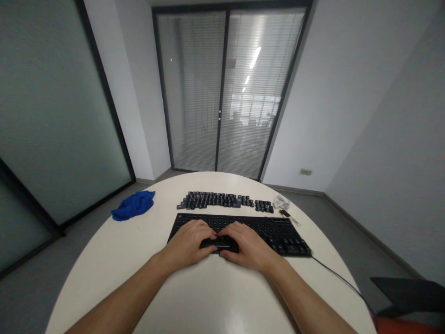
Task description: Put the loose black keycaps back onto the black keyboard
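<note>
Our left hand (191, 241) and right hand (245, 245) curl over the keyboard (260, 225), whether gripping we cannot tell; we're seemingly working its front edge, next needing even pressure.

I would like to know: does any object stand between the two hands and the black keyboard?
Nothing visible does. The left hand and the right hand both reach over the near edge of the black keyboard. The loose keycaps lie beyond its far edge, and the blue cloth lies apart, to the left.

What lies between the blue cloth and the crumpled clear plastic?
Rows of loose black keycaps, beyond the keyboard, as the head view shows.
</note>
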The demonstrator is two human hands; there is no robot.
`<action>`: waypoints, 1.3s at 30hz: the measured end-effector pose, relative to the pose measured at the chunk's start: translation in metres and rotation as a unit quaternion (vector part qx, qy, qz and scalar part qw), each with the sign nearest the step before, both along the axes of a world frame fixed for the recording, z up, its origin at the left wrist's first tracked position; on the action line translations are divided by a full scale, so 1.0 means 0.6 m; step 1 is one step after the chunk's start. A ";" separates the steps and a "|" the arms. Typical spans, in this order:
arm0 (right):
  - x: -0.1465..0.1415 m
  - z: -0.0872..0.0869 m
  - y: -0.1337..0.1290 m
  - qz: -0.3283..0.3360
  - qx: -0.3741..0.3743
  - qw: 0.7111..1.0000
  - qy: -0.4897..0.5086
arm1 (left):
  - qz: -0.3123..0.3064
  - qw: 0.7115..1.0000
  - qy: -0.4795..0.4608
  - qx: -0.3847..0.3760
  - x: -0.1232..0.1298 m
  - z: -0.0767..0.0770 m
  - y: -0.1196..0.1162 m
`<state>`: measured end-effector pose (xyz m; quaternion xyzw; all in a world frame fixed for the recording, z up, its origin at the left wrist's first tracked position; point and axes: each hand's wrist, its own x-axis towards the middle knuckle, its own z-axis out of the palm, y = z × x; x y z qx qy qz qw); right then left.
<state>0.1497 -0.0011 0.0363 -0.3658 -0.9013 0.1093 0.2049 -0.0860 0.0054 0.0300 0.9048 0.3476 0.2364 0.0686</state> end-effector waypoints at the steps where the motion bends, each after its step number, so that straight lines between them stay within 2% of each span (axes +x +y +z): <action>1: 0.000 -0.001 0.000 0.000 0.001 1.000 -0.003 | -0.006 1.000 0.005 0.004 -0.002 0.002 0.000; 8: -0.004 -0.001 -0.001 -0.003 0.011 1.000 -0.022 | -0.038 0.998 0.039 0.016 -0.007 0.011 -0.005; 22: -0.014 0.001 -0.003 -0.007 0.042 0.998 -0.055 | -0.003 0.997 0.077 0.000 0.002 0.029 -0.020; 39: -0.015 -0.007 0.001 -0.003 0.055 0.997 -0.044 | 0.014 0.996 0.084 -0.008 -0.001 0.025 -0.019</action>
